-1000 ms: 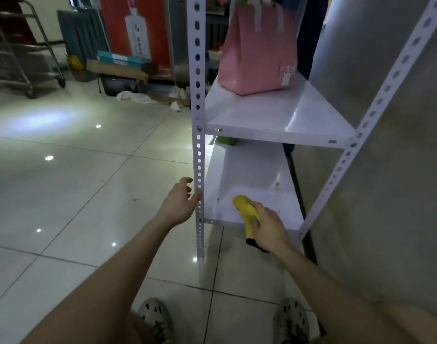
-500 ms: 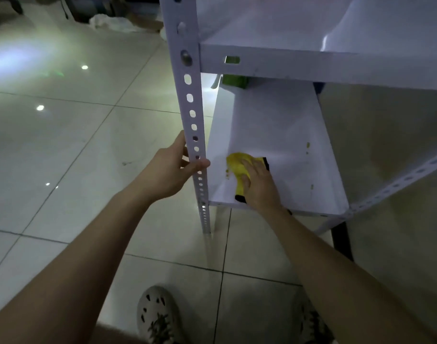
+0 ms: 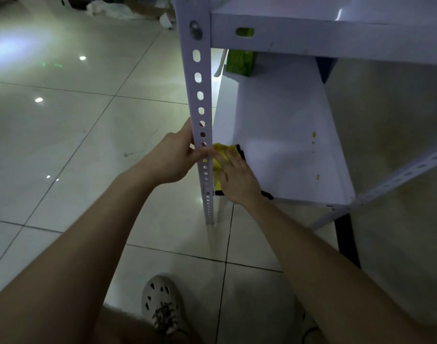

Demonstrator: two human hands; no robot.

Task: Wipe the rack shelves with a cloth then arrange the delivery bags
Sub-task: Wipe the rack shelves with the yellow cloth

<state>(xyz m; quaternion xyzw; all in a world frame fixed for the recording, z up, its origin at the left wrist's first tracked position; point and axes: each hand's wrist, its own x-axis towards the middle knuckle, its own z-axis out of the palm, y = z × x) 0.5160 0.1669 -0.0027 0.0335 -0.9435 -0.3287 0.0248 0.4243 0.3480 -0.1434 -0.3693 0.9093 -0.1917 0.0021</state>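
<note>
1. Left hand (image 3: 174, 157) was clamped round the post (image 3: 200, 95). Right hand (image 3: 237, 180) lay flat, pressing the cloth (image 3: 221, 155).
2. Cloth had slid left since a moment back, into the lower shelf's (image 3: 282, 135) front-left corner, so I'd say still wiping, bags later.
3. Count: one cloth, two shelves, one green bag (image 3: 239, 62) at the back-left corner.

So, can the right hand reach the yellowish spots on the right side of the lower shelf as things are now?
Probably yes. The right hand presses the cloth on the lower shelf, and nothing stands between it and the yellowish spots; the upper shelf sits well above.
</note>
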